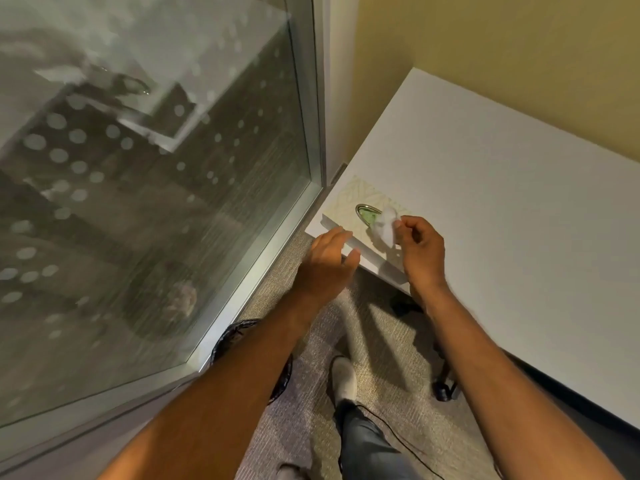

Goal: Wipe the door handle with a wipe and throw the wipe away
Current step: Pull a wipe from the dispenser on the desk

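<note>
Right hand [420, 252] pinches wipe [385, 227] above unlabelled box [349, 202].

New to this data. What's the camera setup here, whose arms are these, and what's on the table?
There is no robot here. A person wears one wide-angle camera on the head, looking forward and down, so the two bare arms coming in from the bottom are their own.

The white table fills the right side. On its near corner sits a tissue box with a pale patterned top. The right hand pinches a white wipe that sticks up from the box's oval opening. The left hand is open, over the box's near edge; I cannot tell if it touches.

On the left is a glass panel with frosted dots. A black-lined bin stands on the carpet below, partly hidden by the left arm.
</note>
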The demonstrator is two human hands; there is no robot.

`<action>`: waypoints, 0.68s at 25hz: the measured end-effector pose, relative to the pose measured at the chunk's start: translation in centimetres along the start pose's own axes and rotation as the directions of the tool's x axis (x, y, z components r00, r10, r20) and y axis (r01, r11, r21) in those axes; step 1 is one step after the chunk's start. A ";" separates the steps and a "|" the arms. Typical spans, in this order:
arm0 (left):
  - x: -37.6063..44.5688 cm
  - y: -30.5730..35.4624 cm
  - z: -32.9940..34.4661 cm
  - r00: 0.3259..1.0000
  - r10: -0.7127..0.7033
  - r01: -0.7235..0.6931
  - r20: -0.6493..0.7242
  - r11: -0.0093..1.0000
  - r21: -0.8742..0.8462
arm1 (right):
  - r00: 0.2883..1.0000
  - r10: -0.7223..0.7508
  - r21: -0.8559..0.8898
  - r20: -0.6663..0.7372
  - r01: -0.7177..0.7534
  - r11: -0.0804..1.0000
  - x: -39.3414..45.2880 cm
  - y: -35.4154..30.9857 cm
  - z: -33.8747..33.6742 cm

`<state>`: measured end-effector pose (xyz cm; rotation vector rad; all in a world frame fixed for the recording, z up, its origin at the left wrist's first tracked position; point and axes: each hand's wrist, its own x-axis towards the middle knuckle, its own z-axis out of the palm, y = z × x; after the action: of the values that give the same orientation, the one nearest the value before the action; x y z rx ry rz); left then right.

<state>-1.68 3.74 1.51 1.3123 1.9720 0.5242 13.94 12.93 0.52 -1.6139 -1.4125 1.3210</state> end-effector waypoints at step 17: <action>-42.8 -16.2 -13.7 0.806 -0.519 -0.041 -0.284 0.429 -0.902 | 0.631 0.071 0.191 0.773 -0.337 0.922 -42.6 -8.2 18.5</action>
<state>-11.65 -41.26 14.04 0.1461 1.7427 1.6441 -3.28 -28.78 14.19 -1.0313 -1.3390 2.4266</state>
